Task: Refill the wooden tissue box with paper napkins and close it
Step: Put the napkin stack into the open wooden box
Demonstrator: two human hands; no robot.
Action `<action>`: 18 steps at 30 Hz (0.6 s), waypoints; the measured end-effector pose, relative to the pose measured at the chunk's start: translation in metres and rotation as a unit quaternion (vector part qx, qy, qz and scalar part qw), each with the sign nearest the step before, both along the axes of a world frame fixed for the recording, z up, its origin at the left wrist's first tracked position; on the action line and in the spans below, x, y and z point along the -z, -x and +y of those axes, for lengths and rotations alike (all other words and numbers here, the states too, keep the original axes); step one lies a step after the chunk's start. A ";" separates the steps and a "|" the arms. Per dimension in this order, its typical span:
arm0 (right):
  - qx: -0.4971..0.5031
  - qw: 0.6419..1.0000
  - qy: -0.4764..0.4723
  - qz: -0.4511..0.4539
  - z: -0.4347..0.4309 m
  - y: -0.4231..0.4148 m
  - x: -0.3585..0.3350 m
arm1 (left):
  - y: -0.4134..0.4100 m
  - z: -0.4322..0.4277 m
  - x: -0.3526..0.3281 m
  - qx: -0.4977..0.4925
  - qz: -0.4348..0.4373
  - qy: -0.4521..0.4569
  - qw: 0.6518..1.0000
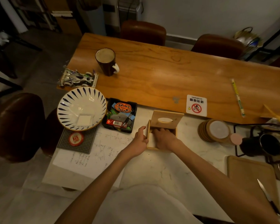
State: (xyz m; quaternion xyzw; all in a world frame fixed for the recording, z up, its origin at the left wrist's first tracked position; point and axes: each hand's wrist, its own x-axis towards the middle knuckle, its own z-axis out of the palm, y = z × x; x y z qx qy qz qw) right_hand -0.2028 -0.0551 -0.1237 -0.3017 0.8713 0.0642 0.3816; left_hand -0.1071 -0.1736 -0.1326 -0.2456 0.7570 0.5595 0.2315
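The wooden tissue box (148,131) stands open on the white marble counter, its lid (166,119) with an oval slot tipped up at the back. White paper napkins (151,140) lie inside. My right hand (164,137) reaches into the box and presses down on the napkins, covering most of them. My left hand (140,139) rests against the box's left wall, thumb at the rim.
A black tray of small items (120,115) and a striped bowl (82,109) sit to the left. Stacked coasters (214,130) and a black kettle (263,145) are to the right. A cutting board with a knife (268,198) lies near right.
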 end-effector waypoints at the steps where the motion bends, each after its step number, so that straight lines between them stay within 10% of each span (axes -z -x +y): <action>1: 0.004 1.000 0.001 -0.003 -0.001 0.000 -0.001 | 0.000 0.000 -0.001 0.000 0.000 0.002 1.000; 11: 0.062 0.979 0.161 0.106 0.036 -0.012 -0.032 | 0.004 0.012 -0.028 0.083 0.017 0.121 0.989; 13: 0.072 0.975 0.087 0.189 0.055 -0.010 -0.039 | 0.018 0.011 -0.032 0.140 -0.043 0.136 0.980; 18: 0.101 0.992 -0.058 0.056 0.045 0.007 -0.036 | 0.049 0.018 -0.033 0.234 -0.112 0.250 0.933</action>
